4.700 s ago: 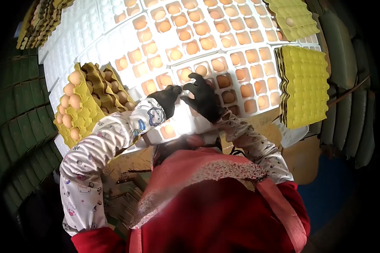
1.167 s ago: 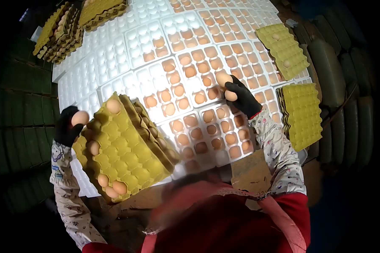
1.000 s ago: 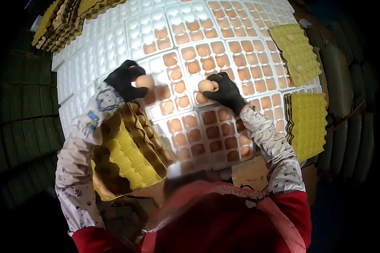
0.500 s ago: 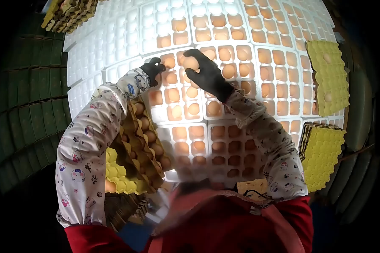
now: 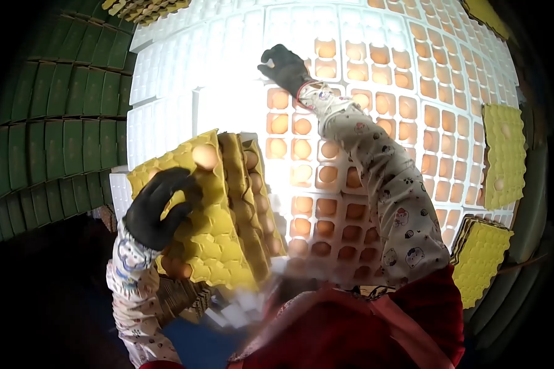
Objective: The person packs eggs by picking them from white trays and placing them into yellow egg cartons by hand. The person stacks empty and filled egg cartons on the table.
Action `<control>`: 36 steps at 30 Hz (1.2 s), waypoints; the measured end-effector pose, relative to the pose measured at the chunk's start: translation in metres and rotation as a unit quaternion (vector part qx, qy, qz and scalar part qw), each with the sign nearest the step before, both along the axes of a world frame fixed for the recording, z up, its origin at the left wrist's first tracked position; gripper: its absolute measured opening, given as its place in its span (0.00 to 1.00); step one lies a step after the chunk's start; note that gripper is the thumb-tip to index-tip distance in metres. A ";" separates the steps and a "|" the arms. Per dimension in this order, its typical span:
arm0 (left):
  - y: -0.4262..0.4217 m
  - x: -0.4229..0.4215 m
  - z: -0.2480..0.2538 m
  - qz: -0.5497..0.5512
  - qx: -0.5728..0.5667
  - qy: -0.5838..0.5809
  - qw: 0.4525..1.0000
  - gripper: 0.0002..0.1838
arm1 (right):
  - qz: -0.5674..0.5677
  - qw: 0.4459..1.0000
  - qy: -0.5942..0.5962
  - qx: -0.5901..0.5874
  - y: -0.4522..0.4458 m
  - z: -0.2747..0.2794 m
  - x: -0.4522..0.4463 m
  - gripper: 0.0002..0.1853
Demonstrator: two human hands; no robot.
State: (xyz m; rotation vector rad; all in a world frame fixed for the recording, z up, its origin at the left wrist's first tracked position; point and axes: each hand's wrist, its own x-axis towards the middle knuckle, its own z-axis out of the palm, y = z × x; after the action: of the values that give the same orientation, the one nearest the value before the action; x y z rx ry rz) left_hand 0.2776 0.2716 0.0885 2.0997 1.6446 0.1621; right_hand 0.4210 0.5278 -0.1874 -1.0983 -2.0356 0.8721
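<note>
Head view: left hand [image 5: 166, 209] now over the yellow pulp tray [image 5: 215, 240]

The left hand, at the white cells half a second ago, curves wide above this tray; an egg [image 5: 205, 157] sits just beyond its fingers. Beside it, white trays [image 5: 290, 136] hold eggs singly in cells. Farther out, the right hand [image 5: 276, 66], lately carrying an egg, curls narrowly over glare-washed cells. Neither hand now shows an egg in its grasp.

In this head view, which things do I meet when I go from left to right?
Stacked dark green box-like objects → left hand in black glove → right hand in black glove → rectangular, bumpy yellow egg tray at the far right.
</note>
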 end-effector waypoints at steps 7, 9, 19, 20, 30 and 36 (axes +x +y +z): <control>-0.165 -0.061 -0.013 0.205 0.035 -0.020 0.978 0.17 | 0.017 0.995 0.065 0.072 -0.019 0.023 -0.027 0.08; -0.192 -0.072 -0.026 0.206 0.030 -0.041 0.977 0.19 | 0.118 0.985 0.117 -0.042 -0.064 0.089 -0.032 0.09; -0.217 -0.095 -0.068 0.033 0.156 0.002 0.987 0.31 | 0.247 0.792 -0.550 0.098 -0.184 0.207 -0.068 0.15; -0.213 -0.101 -0.082 0.011 0.180 -0.030 0.983 0.28 | 0.232 0.800 -0.545 0.091 -0.189 0.211 -0.067 0.15; -0.219 -0.104 -0.102 0.003 0.333 -0.172 0.927 0.20 | 0.040 0.998 0.009 0.057 -0.217 0.199 -0.042 0.14; -0.215 -0.172 -0.115 -0.010 0.278 -0.309 0.909 0.15 | 0.168 0.919 0.231 -0.273 -0.231 0.237 -0.100 0.09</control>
State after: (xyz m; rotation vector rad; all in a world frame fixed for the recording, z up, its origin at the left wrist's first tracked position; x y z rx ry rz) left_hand 0.1053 0.0562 -0.0266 2.1076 1.2650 1.2796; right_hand 0.3212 0.2967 0.0500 -0.7066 -1.6318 1.7712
